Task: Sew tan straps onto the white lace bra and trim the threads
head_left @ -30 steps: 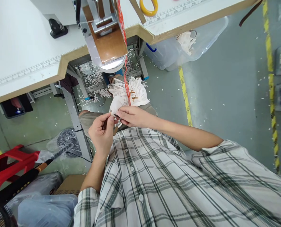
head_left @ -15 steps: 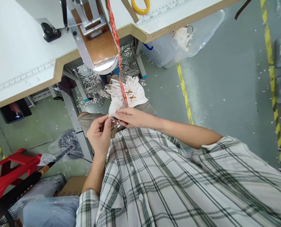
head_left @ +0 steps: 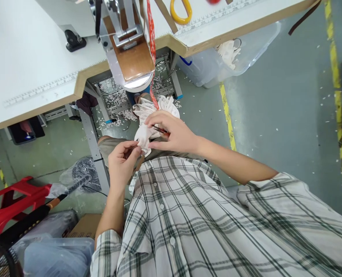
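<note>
A bunch of white lace fabric (head_left: pixel 148 115) lies on my lap under the sewing machine head (head_left: pixel 130 57). My left hand (head_left: pixel 122 163) pinches the near edge of the white fabric, fingers closed. My right hand (head_left: pixel 173 134) is above the fabric, fingers curled round a thin dark tool (head_left: pixel 160 130) and touching the cloth. A red patterned ribbon (head_left: pixel 151 42) hangs from the machine down to the fabric.
The white work table (head_left: pixel 29 69) with a printed ruler spans the top. Yellow-handled scissors (head_left: pixel 181 11) lie on it. A clear plastic bin (head_left: pixel 231 54) stands on the floor at right, a red stool (head_left: pixel 9 204) and a bagged item at left. Yellow floor tape (head_left: pixel 227 115) runs beside me.
My right hand has lifted and moved up over the fabric, now showing the thin tool in its fingers. The left hand keeps its pinch. The view shifted slightly.
</note>
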`<state>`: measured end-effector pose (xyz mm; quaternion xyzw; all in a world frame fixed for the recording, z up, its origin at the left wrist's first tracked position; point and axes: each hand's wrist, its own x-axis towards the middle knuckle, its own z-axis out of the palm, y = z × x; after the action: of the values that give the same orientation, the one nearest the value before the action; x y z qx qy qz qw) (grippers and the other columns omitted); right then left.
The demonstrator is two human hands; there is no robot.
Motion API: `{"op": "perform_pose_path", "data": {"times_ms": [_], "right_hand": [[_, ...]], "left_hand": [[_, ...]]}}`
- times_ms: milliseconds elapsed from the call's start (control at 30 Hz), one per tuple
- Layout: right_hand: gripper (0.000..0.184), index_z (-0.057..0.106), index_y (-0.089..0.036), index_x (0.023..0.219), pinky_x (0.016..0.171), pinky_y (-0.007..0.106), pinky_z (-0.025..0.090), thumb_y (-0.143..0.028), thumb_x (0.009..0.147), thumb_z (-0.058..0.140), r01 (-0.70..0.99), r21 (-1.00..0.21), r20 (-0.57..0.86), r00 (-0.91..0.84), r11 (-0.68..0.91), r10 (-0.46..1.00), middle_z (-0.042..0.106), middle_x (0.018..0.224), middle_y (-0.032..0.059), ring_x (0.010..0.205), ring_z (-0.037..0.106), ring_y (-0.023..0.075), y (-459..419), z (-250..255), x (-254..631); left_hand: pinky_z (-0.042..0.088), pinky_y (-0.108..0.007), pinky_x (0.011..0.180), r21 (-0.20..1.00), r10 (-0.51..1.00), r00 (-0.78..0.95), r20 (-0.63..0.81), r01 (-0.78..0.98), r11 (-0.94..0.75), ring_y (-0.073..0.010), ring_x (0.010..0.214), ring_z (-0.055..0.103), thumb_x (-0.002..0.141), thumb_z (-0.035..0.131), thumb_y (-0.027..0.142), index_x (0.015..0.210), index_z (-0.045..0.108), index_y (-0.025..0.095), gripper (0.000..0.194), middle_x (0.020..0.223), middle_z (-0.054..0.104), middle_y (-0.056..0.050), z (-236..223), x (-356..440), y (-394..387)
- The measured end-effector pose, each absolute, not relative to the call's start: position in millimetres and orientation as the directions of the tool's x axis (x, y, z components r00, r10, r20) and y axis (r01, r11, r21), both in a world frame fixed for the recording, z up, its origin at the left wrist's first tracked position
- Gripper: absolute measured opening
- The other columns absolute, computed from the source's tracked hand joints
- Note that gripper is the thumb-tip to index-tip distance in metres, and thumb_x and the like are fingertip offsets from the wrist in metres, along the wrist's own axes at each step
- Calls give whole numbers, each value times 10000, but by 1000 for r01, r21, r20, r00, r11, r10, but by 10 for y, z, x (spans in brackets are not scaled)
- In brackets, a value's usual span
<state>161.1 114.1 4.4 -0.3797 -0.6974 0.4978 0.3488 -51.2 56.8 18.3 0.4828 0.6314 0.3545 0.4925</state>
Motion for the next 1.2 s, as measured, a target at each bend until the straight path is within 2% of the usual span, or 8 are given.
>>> {"op": "perform_pose_path", "data": {"times_ms": [67,233,367,500,633,800,900,1200], "right_hand": [[365,587,-199,1190,860,299,483,-396,897,682,295,-849,204,-583,438,787,622,1283,110,1165,581,225,1209,37,1603],[156,674,-194,975,618,228,393,-204,952,520,433,-676,267,-611,596,746,713,976,38,838,636,137,1139,-78,1472],[196,677,-188,841,604,212,408,-169,948,514,442,-630,519,-371,638,770,701,855,25,742,618,104,1000,-154,1382],[196,638,-198,788,614,203,425,-135,942,534,423,-607,610,-295,673,736,668,812,10,719,608,94,985,-147,1345],[112,609,-205,988,671,240,464,-158,892,578,395,-760,384,-368,516,847,645,987,53,812,605,139,1006,-77,1395],[213,422,-204,1131,635,265,434,-221,933,499,379,-916,-25,-381,132,924,599,1078,67,632,485,100,950,158,1530],[85,446,-205,1036,682,275,430,-260,1002,391,400,-910,-108,-481,108,870,617,902,33,708,546,136,920,332,1535],[269,630,-177,1131,640,252,360,-293,1011,419,584,-785,-172,-527,207,832,707,834,29,688,597,141,914,491,1375]], "left_hand": [[575,-257,714,892,985,32,-172,428,143,-156,752,725,862,719,270,984,732,191,145,854,760,-31,232,-530,576],[537,-286,821,796,991,92,94,592,-131,-175,937,679,892,646,201,903,690,207,46,1006,735,-59,313,-442,559],[472,-229,634,941,973,-60,-224,246,232,-119,706,578,896,679,355,914,605,203,169,840,633,-8,292,-345,527],[322,-205,501,860,858,96,-505,-30,509,-73,521,357,875,700,476,809,625,181,312,609,448,59,260,-342,522],[363,-215,544,885,884,-36,-466,6,466,-89,579,422,860,726,427,920,715,186,248,670,538,31,303,-369,520],[433,-241,623,910,949,-138,-283,274,311,-130,673,536,876,699,359,933,769,193,190,774,673,-11,383,-406,509],[425,-233,600,896,972,-133,-194,379,231,-127,645,535,890,681,339,938,780,196,181,754,684,-5,403,-432,501],[410,-208,573,849,996,-82,-45,523,81,-98,592,525,916,651,274,988,785,195,172,700,676,22,498,-413,509]]}}
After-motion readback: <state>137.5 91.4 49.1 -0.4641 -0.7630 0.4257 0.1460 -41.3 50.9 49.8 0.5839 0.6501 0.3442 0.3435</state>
